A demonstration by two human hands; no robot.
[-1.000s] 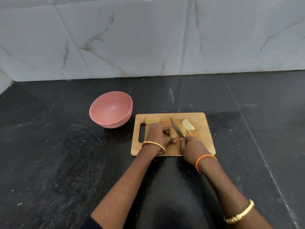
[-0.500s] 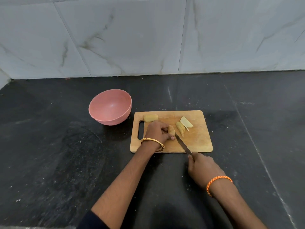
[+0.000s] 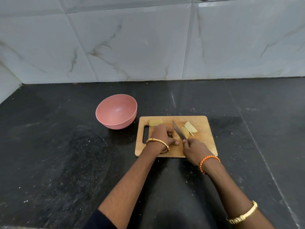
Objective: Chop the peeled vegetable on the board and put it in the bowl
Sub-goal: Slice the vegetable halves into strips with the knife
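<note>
Chopping is midway: the left hand (image 3: 162, 135) steadies the piece (image 3: 176, 137), the right hand (image 3: 195, 148) grips the knife (image 3: 179, 130) (slices (image 3: 189, 129) lie cut); another chunk (image 3: 154, 122) waits, and the bowl (image 3: 116, 111) holds nothing.

Bare black counter (image 3: 49, 154) left of the board (image 3: 203, 146); only the pink bowl (image 3: 116, 111) beside its far-left corner.

— What surrounds the work area?
— A black speckled stone countertop (image 3: 49, 162) meets a wall of large pale marble-look tiles (image 3: 132, 47) with grey-brown veins.
— The lighting?
— Soft, even, faintly glossy.
</note>
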